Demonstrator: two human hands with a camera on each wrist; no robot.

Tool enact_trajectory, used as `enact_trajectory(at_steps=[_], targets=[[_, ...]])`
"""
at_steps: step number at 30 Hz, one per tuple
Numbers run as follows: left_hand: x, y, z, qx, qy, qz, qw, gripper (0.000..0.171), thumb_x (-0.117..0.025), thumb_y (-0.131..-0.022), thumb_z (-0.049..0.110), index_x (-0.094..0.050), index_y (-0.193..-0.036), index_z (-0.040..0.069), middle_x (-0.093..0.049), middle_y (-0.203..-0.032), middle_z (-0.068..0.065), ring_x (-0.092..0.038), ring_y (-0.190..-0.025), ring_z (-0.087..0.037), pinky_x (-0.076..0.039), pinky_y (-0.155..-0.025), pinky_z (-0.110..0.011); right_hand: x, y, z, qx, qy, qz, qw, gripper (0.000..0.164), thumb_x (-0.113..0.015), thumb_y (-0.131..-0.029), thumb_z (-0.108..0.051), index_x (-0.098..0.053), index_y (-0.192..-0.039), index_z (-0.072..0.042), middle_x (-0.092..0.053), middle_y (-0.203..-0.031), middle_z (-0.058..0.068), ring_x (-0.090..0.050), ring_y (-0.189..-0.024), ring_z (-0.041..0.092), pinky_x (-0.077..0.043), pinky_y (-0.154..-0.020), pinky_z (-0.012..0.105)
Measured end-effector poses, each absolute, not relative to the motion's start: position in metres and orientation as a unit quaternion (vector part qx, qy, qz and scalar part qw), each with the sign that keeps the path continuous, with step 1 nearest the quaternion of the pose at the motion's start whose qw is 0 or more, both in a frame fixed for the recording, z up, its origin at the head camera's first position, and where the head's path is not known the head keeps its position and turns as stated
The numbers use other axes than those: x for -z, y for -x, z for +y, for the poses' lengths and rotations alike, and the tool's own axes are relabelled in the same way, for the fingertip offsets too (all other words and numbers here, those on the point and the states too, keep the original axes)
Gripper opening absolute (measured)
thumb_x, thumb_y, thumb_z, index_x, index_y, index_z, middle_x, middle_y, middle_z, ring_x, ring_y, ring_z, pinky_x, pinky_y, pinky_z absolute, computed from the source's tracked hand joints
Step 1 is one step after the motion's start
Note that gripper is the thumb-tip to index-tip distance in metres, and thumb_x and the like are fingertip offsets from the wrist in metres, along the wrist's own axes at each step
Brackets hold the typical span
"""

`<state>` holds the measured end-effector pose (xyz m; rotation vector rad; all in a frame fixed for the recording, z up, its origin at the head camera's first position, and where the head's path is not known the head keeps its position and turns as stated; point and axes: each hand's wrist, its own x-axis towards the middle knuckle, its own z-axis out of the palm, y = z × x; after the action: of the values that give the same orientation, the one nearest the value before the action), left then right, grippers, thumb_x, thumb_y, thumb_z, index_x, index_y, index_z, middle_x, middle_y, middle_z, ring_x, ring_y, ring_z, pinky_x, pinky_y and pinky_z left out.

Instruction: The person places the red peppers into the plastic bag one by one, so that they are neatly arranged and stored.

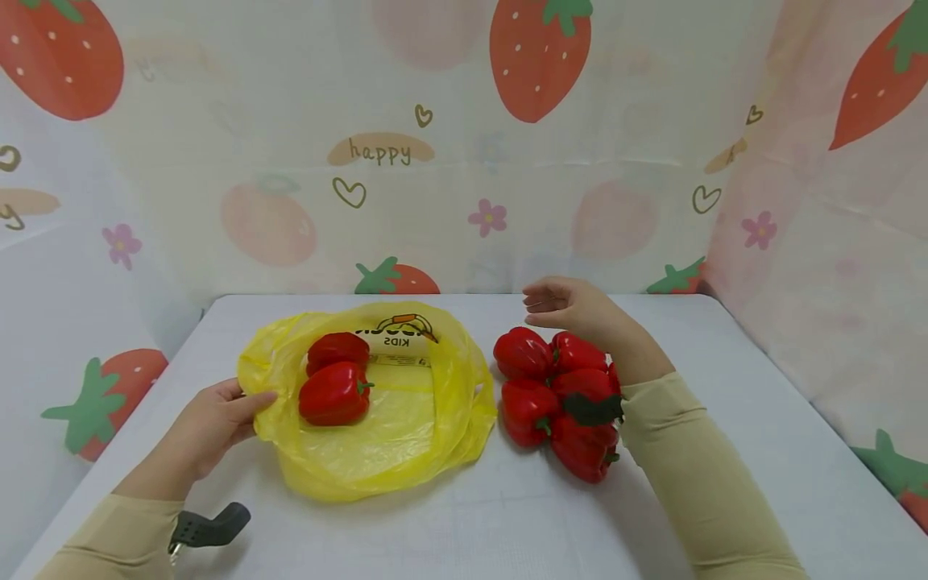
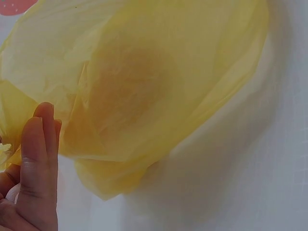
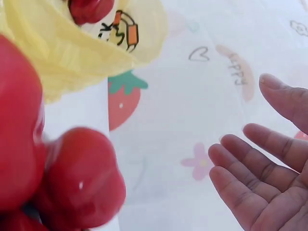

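Note:
A yellow plastic bag (image 1: 395, 423) lies on its base with its mouth spread wide. Two red bell peppers (image 1: 333, 395) sit inside it, toward the left. My left hand (image 1: 221, 419) pinches the bag's left rim between thumb and fingers; in the left wrist view the bag's side (image 2: 130, 82) hangs beside the fingers. To the right of the bag, several red bell peppers (image 1: 525, 412) are bunched together on the table. Just above and behind this bunch is my right hand (image 1: 576, 308), holding nothing. Its fingers appear loosely extended in the right wrist view.
The white table (image 1: 449, 532) carries the bag and the peppers. A strawberry-printed cloth (image 1: 464, 217) rises behind the table and along both sides. Dark wrist mounts (image 1: 213, 525) stick out from the sleeves, the right one in front of the bunched peppers.

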<state>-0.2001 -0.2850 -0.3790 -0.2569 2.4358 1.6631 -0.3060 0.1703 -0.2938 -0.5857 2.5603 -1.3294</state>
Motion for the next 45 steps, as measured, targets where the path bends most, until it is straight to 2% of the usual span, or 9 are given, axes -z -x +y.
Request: enact_trajectory(at_steps=[12,22,27,45], targets=[[0.375,0.197,-0.284,-0.554,0.081,0.824,0.088,0.074,-0.057,-0.085,0.047,-0.034,-0.137,0.000,-0.049,-0.127,-0.014,-0.060,-0.093,-0.013,-0.050,-0.082,-0.026,0.300,0.304,0.233,0.439,0.175,0.878,0.078,0.051,-0.065,-0.085,-0.022,-0.046,-0.129,-0.005,-0.052,-0.126,0.017,-0.050,-0.116,0.030,-0.040,-0.097,0.045],[0.375,0.198,-0.284,-0.556,0.082,0.822,0.091,0.072,-0.057,-0.086,0.046,-0.034,-0.136,-0.001,-0.051,-0.124,-0.014,-0.060,-0.091,-0.013,-0.051,-0.081,-0.027,0.309,0.293,0.282,0.403,0.141,0.903,0.058,0.056,-0.065,-0.084,-0.033,-0.046,-0.129,-0.005,-0.052,-0.125,0.018,-0.051,-0.115,0.032,-0.039,-0.096,0.050],[0.376,0.199,-0.284,-0.555,0.083,0.822,0.093,0.072,-0.056,-0.087,0.045,-0.034,-0.137,-0.001,-0.050,-0.125,-0.014,-0.060,-0.092,-0.013,-0.051,-0.082,-0.027,0.314,0.288,0.299,0.395,0.133,0.907,0.050,0.055,-0.064,-0.086,-0.030,-0.045,-0.129,-0.002,-0.052,-0.124,0.021,-0.051,-0.113,0.035,-0.040,-0.094,0.052],[0.377,0.198,-0.287,-0.561,0.086,0.818,0.094,0.071,-0.057,-0.087,0.044,-0.034,-0.136,-0.002,-0.053,-0.122,-0.012,-0.060,-0.090,-0.013,-0.052,-0.081,-0.027,0.349,0.271,0.332,0.389,0.088,0.911,0.104,0.067,-0.062,-0.085,-0.036,-0.034,-0.137,-0.004,-0.040,-0.134,0.026,-0.042,-0.120,0.042,-0.042,-0.091,0.055]])
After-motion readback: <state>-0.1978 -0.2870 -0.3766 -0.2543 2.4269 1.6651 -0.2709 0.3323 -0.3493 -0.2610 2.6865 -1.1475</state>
